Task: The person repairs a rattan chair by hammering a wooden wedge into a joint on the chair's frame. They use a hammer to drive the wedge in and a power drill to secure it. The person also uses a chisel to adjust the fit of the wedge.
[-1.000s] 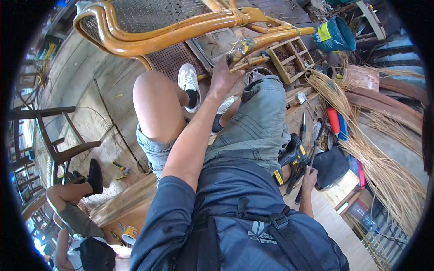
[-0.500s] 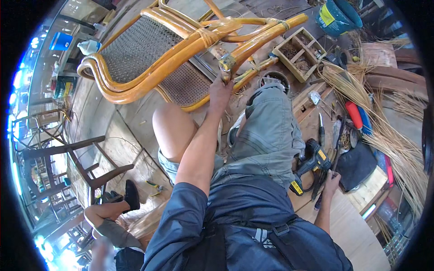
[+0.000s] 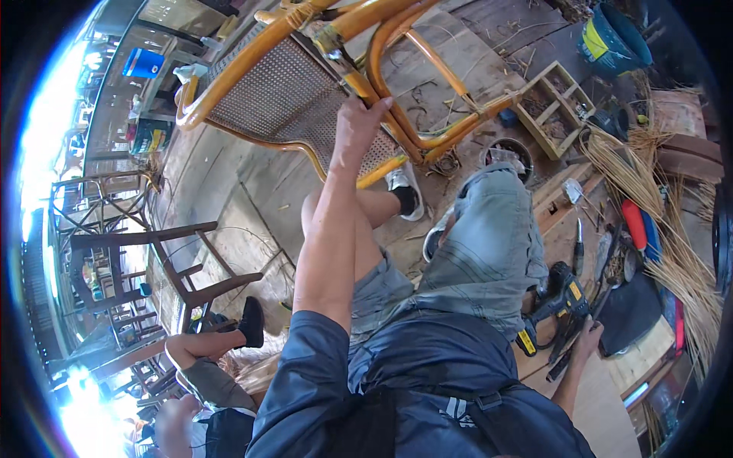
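Note:
A glossy yellow-brown rattan chair [image 3: 427,149] with woven cane panels lies tipped over at the top of the view. My left hand [image 3: 359,128] is closed around one of its poles, near a joint where bindings show. At the right, my right hand [image 3: 586,341] has its fingers closed on a long, thin dark tool whose kind I cannot make out. Close beside that hand lies a yellow-and-black cordless drill [image 3: 566,296]. A dark cloth or pad [image 3: 630,314] is on its other side.
A divided wooden box [image 3: 556,111], a round tin [image 3: 508,156] and a teal bucket [image 3: 615,42] stand at the upper right. Rattan strips [image 3: 687,282] spread along the right. A dark wooden chair frame [image 3: 175,267] stands left, with another person's leg [image 3: 206,347] below it.
The rattan chair has been turned and tilted, its frame now lower on the right. My left hand has moved upward along with it. My right hand stays by the drill, on the dark tool.

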{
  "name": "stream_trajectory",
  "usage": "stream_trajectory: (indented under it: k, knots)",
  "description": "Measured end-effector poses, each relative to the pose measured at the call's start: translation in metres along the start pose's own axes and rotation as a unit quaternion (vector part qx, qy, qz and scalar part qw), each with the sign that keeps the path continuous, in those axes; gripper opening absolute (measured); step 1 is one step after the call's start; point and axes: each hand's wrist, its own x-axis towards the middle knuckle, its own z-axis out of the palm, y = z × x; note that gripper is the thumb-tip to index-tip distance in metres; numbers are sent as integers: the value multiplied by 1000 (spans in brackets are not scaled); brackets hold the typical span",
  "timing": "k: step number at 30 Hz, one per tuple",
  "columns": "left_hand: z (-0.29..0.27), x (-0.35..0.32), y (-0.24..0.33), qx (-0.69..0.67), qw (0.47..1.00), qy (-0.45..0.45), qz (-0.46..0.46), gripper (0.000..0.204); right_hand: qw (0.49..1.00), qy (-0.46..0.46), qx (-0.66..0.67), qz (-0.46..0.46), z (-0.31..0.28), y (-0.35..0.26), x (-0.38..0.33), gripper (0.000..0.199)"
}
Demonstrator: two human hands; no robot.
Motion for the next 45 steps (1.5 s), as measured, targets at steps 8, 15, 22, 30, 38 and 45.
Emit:
stream_trajectory:
  k: [8,15,22,30,38,45]
  knots:
    - [-46,38,39,-84,995,34,50,34,997,-11,-59,42,-1,2,12,50]
    - [-52,59,39,-76,990,92,75,39,1000,-3,-8,30,3,6,8,48]
    - [-51,71,37,-79,986,136,57,39,994,-50,-10,99,8,33,20,53]
    - [-83,79,31,-231,957,92,148,85,964,12,-265,-5,-21,-67,31,54]
    - [-94,100,49,-216,941,157,207,101,865,-61,236,-438,3,-449,46,36]
    - [-69,100,52,-351,932,83,35,69,598,-82,394,-693,30,-754,-57,29]
